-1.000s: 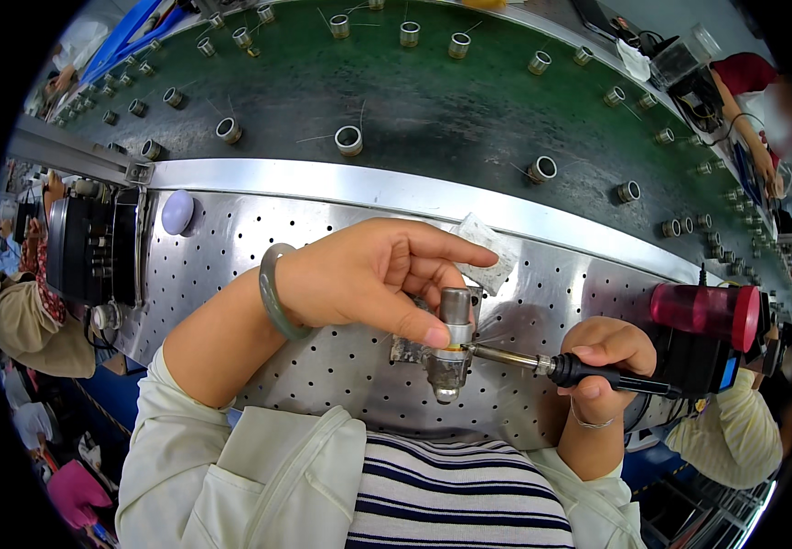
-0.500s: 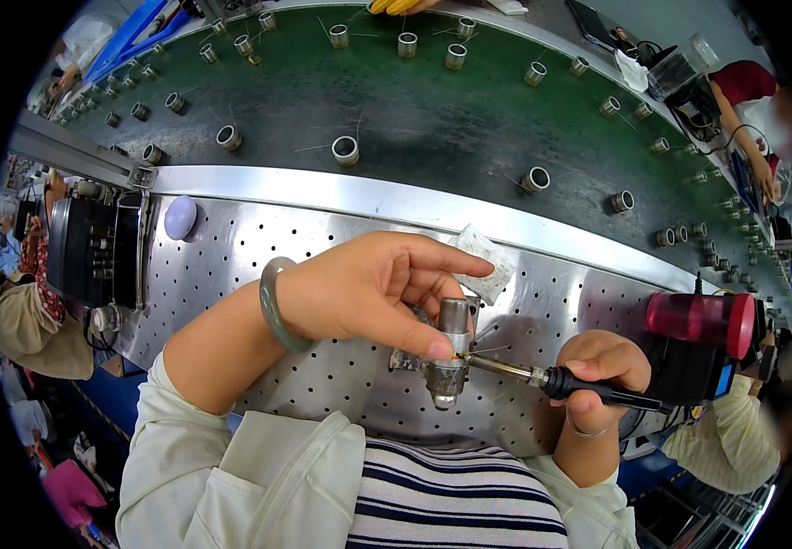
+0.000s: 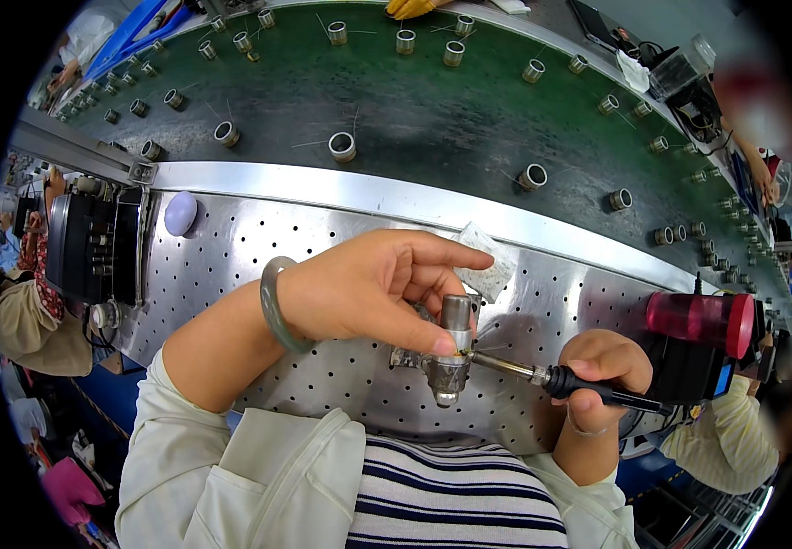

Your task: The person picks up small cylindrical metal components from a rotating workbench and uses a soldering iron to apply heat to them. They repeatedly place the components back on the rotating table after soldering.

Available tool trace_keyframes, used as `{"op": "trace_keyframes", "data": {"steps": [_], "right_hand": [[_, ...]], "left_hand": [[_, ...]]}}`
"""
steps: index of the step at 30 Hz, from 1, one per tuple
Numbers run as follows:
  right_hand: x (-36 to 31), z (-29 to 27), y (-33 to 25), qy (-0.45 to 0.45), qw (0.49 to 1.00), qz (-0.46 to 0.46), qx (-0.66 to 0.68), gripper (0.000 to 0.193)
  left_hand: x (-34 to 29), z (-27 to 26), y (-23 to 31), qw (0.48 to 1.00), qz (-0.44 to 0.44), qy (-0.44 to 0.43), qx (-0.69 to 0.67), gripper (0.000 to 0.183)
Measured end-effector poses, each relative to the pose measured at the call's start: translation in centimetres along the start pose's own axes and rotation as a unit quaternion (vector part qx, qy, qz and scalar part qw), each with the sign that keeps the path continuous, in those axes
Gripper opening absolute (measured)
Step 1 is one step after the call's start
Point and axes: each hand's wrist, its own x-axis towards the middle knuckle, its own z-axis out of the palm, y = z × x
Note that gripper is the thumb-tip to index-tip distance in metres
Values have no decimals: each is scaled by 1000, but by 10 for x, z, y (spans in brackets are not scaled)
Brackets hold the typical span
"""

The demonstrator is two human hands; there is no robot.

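My left hand [image 3: 359,288] is closed around a small metal cylinder [image 3: 456,313], its thumb pressing low on the side and its index finger stretched out above. The cylinder stands upright in a grey metal holder [image 3: 447,375] on the bench. In my right hand [image 3: 604,371] is a soldering iron [image 3: 588,382] with a black handle, gripped between thumb and fingers. Its tip meets the side of the work just beside my left thumb. Thin wires stick out to the right there. The exact contact point is too small to make out.
Past the perforated metal bench [image 3: 259,247] runs a green conveyor belt [image 3: 259,78] carrying several wired metal cylinders. A crumpled white pad [image 3: 487,261] lies behind the holder. A lilac oval object [image 3: 180,214] sits left; a red transparent container [image 3: 698,322] stands right. Other people work at both sides.
My hands, the cylinder and the iron hold nearly the same position. At the far edge of the belt, the yellow-gloved fingers have shifted right. The person at the upper right has moved.
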Motion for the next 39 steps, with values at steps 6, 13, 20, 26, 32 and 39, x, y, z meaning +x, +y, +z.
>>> {"op": "trace_keyframes", "data": {"steps": [6, 13, 20, 26, 32, 39], "right_hand": [[-5, 0, 2, 39, 999, -2, 7, 23], [-3, -2, 2, 21, 1000, 2, 8, 24], [-3, -3, 1, 14, 1000, -1, -4, 23], [2, 6, -2, 122, 992, 12, 22, 27], [-5, 7, -6, 246, 969, 25, -4, 37], [-3, 12, -5, 213, 974, 76, -6, 36]], "left_hand": [[-1, 4, -3, 1000, 10, 10, 27, 78], [-1, 6, 0, 1000, -2, 11, 16, 79], [3, 5, -2, 1000, -4, -1, -1, 79], [1, -7, -6, 998, 36, -30, -46, 78], [7, -49, 31, 961, 199, 163, 106, 53], [-78, -180, 104, 509, 189, 570, 617, 23]]}}
